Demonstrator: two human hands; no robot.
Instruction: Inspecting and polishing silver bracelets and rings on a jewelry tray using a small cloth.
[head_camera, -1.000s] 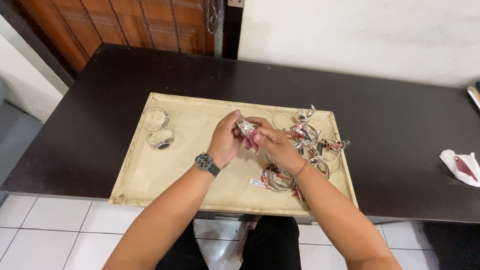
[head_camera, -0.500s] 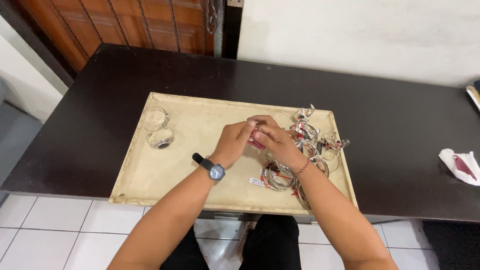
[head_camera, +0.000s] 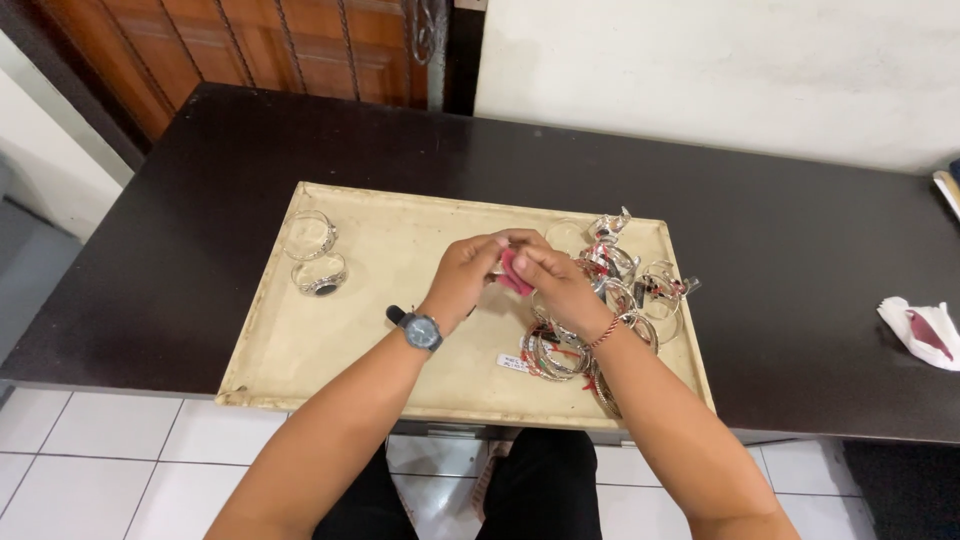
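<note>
Cream-coloured and worn, the shallow tray (head_camera: 350, 340) lies on the dark table (head_camera: 800, 250) across the middle of the frame, and your two hands meet just above its centre. Your left hand (head_camera: 462, 275), with a dark wristwatch (head_camera: 420, 329) on the wrist, has its fingers curled in and pinched on a small pink cloth (head_camera: 512, 273). Your right hand (head_camera: 555, 287) comes in from the right of the frame and closes on the same cloth, so both hands are clamped together around it; whether anything sits inside the cloth you cannot tell from here, since the fingers cover it. A thin red-and-white cord bracelet (head_camera: 603, 332) circles your right wrist. Just right of your hands and partly under your right forearm lies a tangled heap of silver bangles (head_camera: 630, 290), touching one another. Well apart from them, in the upper left corner of the tray, two silver bangles (head_camera: 315, 255) lie side by side. At the right edge of the frame a crumpled white tissue (head_camera: 925, 330) with a red patch rests on the table.
</note>
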